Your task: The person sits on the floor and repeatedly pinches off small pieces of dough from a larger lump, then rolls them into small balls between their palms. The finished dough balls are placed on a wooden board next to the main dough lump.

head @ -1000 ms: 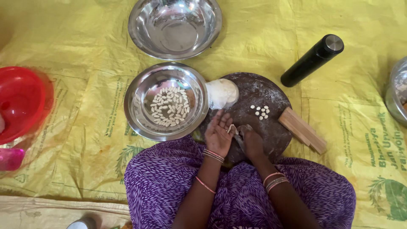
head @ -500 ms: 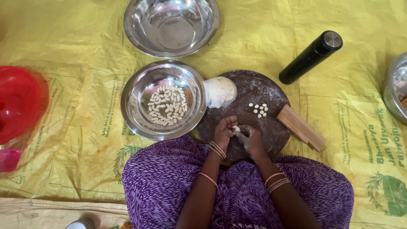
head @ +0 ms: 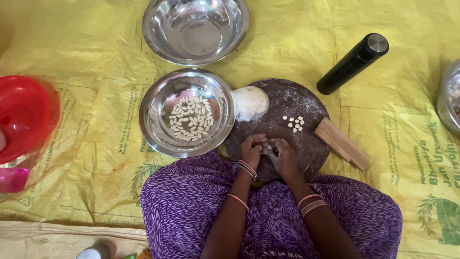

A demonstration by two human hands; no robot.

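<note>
While both hands' grip pinches a dough bit, pellets lie nearby

Red bowl cut off left, steel vessel cut off right

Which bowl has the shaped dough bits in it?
Start at the round dark board in front of the person. The steel bowl touching its left edge is the one. Unlike the empty steel bowl farther away, it holds many small pale pieces.

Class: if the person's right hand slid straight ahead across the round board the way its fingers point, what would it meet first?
Probably the small white pieces on the board; the right hand points up-left, so possibly the dough lump.
</note>
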